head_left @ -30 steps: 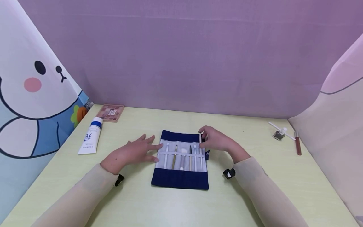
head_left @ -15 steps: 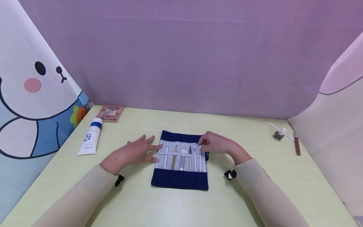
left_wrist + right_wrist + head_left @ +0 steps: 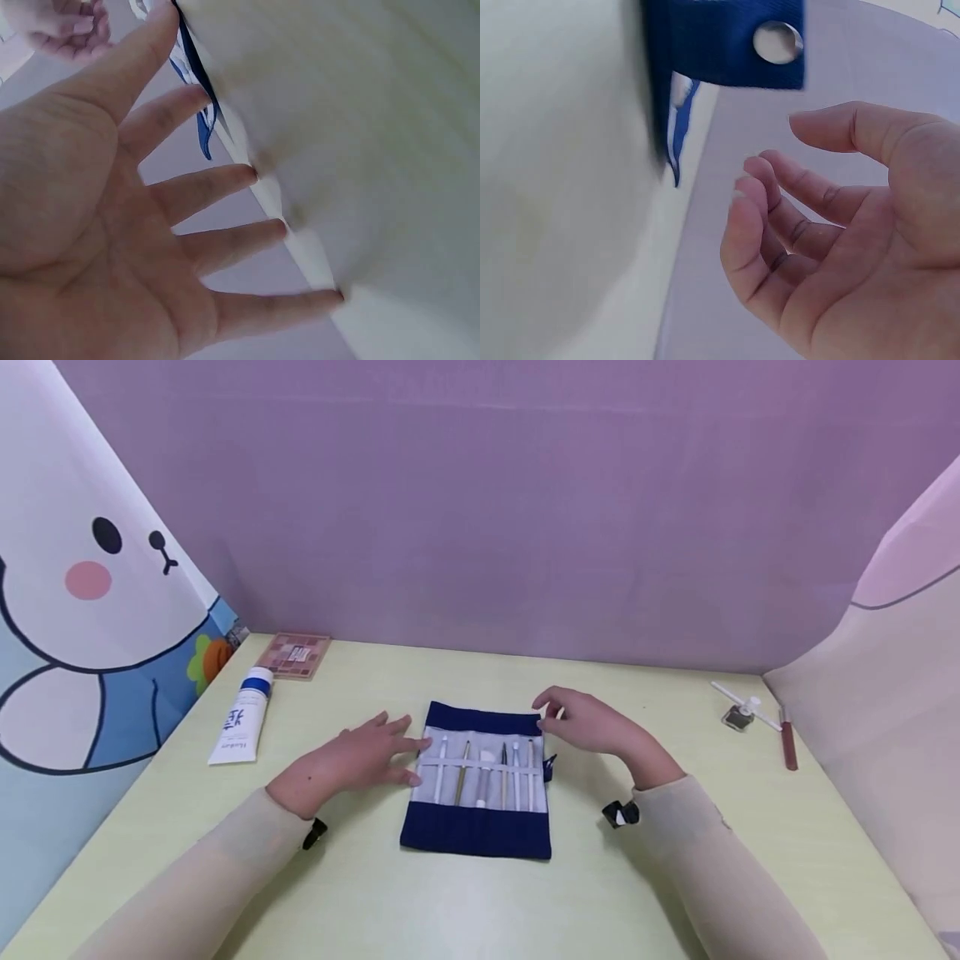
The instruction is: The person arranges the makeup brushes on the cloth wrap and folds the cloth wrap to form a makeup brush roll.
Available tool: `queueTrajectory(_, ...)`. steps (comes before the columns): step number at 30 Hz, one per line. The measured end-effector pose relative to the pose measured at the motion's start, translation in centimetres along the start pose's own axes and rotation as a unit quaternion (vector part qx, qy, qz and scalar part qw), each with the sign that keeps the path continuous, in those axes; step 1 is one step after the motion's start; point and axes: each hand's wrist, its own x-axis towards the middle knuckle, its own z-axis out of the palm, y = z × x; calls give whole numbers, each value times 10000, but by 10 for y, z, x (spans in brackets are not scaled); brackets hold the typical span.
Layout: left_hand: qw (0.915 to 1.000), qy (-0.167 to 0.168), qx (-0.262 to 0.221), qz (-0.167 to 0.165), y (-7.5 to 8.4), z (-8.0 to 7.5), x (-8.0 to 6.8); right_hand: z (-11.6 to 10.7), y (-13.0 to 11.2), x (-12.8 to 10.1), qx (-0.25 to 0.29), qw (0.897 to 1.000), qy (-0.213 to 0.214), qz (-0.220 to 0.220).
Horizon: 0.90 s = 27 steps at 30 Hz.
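Observation:
A navy fabric brush roll (image 3: 476,835) lies unrolled in the middle of the pale yellow table (image 3: 390,893). Several slim brushes (image 3: 485,768) sit under an elastic strap on its light inner panel. My left hand (image 3: 375,750) lies flat with fingers spread, its fingertips (image 3: 417,747) touching the roll's left edge; the left wrist view shows the open palm (image 3: 82,247) beside the blue edge (image 3: 196,112). My right hand (image 3: 572,720) hovers just above the roll's upper right corner, fingers loosely curled and holding nothing. In the right wrist view the right hand's fingers (image 3: 780,217) hang near a blue tab with a metal snap (image 3: 778,41).
A white tube with a blue cap (image 3: 240,727) and a pink eyeshadow palette (image 3: 294,657) lie at the left rear. At the far right are a small dark compact with a white stick (image 3: 738,714) and a reddish pencil (image 3: 786,743). Fabric walls enclose three sides.
My right hand pushed the rightmost white brush down into the roll, let go of it and lifted away up and to the right. The left hand stayed put.

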Motion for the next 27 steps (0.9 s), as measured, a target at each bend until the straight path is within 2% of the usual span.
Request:
queueTrajectory(5,9977,405,453,316,8,-3,4,-8,-1,-4,22,9997,151,-191)
queueTrajectory(8,9953,354,630,647,14,-8,13,-11,-3,-6,39,9994,237,-265)
queueTrajectory(14,9896,-500,711,1142,21,-20,35,-11,-6,-11,193,9993,229,-231)
queueTrajectory(20,9846,-1246,376,1171,22,-23,51,-9,-9,-14,239,9991,217,-274)
queueTrajectory(27,9800,-1639,397,1053,23,-25,61,-7,-7,-14,171,9991,227,-303)
